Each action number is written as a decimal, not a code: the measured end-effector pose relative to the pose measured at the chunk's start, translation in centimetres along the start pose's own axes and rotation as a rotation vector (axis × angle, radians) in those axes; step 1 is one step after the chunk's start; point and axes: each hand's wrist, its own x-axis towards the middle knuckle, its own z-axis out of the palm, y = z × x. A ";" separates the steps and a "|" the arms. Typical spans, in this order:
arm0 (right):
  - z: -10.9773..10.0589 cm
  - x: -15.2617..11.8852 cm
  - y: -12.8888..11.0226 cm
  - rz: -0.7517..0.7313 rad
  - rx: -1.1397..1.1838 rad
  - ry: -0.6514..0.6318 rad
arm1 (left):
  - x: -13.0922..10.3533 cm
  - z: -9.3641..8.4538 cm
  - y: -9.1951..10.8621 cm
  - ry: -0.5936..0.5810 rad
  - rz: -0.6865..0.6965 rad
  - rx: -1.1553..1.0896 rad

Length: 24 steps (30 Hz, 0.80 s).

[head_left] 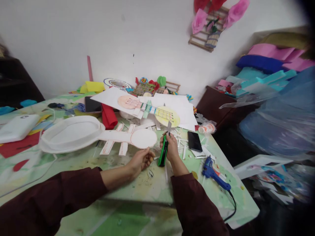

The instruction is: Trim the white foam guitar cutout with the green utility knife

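Note:
My right hand [172,147] is closed around a green and black utility knife [163,151], its blade out and pointing away from me. Just left of it, my left hand [140,161] has its fingers curled together, close to the edge of a white foam cutout; whatever they may pinch is too small to make out. That guitar-shaped cutout [115,136] lies flat, with a round end near my hands, two crosspieces on the neck and a raised-rim body at left. Behind it, a sheet bears a coloured instrument drawing [152,109].
White foam scraps [184,152] lie about the right hand. A black phone [194,141] and a blue glue gun [215,173] with a cord are on the right of the table [137,193]. Red rolled material [108,116] stands behind the cutout; a white device [18,127] sits far left.

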 end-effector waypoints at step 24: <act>-0.3 -4.1 -3.0 -0.507 -2.054 -1.001 | 6.8 -8.3 4.2 -0.302 0.728 1.864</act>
